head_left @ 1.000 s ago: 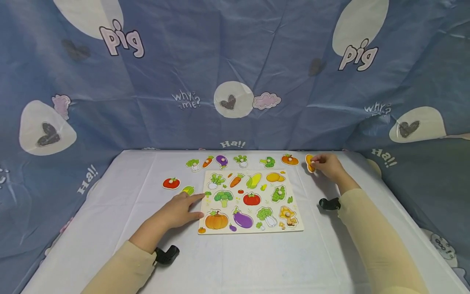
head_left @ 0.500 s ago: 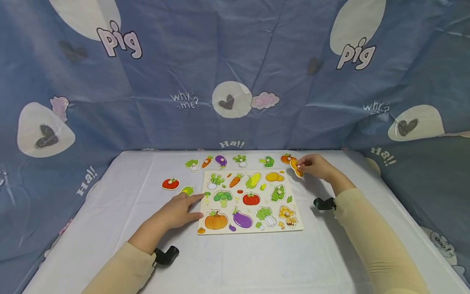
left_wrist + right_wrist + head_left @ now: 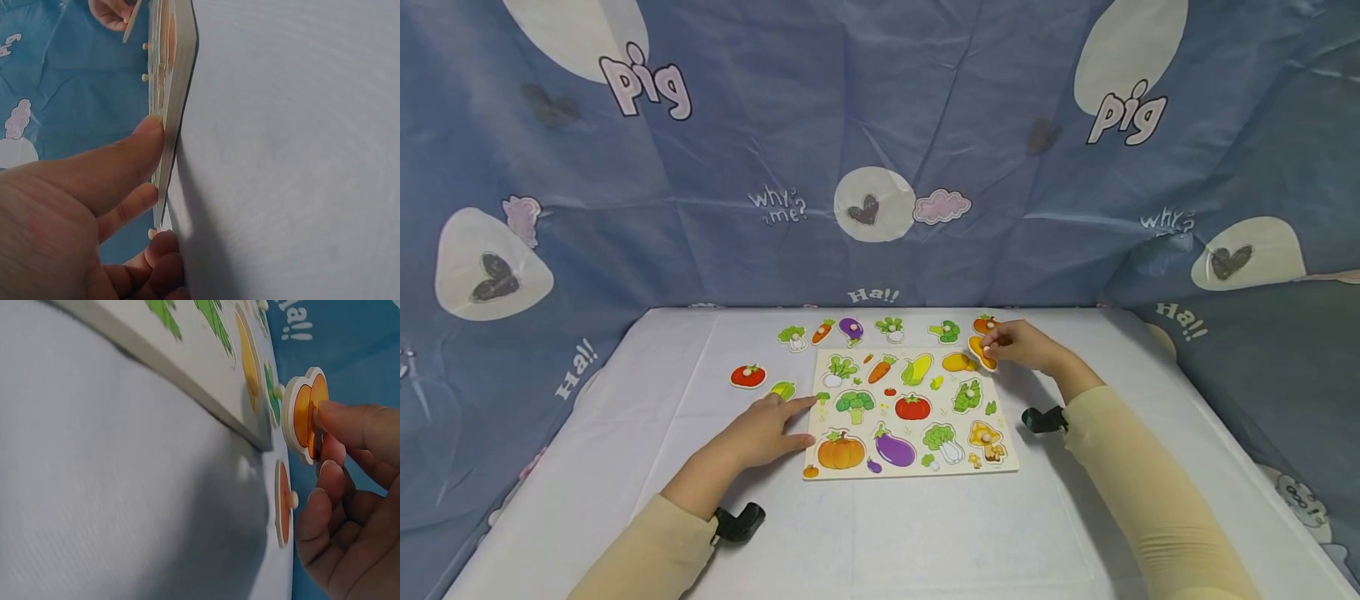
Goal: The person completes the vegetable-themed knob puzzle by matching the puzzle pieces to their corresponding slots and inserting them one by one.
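Note:
My right hand [image 3: 1028, 345] pinches an orange-yellow potato puzzle piece [image 3: 977, 349] by its knob, tilted above the top right corner of the wooden vegetable puzzle board [image 3: 943, 404]. In the right wrist view the piece [image 3: 301, 419] appears raised off the board, beside the printed potato slot [image 3: 248, 362]. My left hand [image 3: 763, 433] rests at the board's left edge, forefinger extended onto it and thumb touching the side. The left wrist view shows the thumb [image 3: 150, 125] against the board's edge. A mushroom piece [image 3: 987, 435] and a green asparagus-like piece [image 3: 967, 397] sit in the board.
Behind the board lie cabbage [image 3: 792, 336], carrot [image 3: 823, 332], eggplant [image 3: 852, 330], radish [image 3: 891, 328], broccoli [image 3: 946, 332] and pumpkin [image 3: 983, 323] pieces. A tomato piece [image 3: 748, 377] and a partly hidden corn piece [image 3: 783, 389] lie left. A blue patterned cloth [image 3: 715, 250] hangs behind.
My right hand has lifted the potato piece from the table's far right and carried it left, past the pumpkin piece, to the board's top right corner. My left hand has stayed in place.

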The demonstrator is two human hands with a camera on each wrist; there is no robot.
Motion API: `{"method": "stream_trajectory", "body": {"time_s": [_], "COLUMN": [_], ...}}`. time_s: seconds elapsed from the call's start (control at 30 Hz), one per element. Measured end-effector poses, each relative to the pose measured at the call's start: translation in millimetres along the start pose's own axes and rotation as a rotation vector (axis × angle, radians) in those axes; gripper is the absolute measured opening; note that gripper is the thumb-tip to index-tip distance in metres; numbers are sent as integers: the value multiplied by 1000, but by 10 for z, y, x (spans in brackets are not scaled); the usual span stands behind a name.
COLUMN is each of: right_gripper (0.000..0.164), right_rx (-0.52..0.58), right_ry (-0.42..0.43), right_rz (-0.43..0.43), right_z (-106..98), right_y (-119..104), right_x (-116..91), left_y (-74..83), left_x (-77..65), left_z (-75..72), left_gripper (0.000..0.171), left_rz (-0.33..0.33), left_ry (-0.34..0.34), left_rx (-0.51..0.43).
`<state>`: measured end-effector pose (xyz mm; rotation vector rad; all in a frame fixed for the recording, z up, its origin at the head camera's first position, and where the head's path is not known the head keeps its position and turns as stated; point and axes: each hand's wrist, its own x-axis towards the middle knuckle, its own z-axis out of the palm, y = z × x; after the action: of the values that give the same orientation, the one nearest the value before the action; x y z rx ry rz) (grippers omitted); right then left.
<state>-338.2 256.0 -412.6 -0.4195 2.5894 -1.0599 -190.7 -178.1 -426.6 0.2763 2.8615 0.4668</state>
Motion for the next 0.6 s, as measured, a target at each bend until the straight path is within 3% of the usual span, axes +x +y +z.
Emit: {"method": "stream_trajectory", "body": {"time_s": [0.6], "right_gripper": [16], "right_rx": [-48], "right_ry": [-69], "right_rz": [-56], "right_z": [219], "right_y": [-156], "right_x": [106], "left_y": [15], "left_x": [-17], "left_z": [-5], "left_gripper": [70], "left_rz": [1], "left_ry": [4], "left_rx": [-13]}}
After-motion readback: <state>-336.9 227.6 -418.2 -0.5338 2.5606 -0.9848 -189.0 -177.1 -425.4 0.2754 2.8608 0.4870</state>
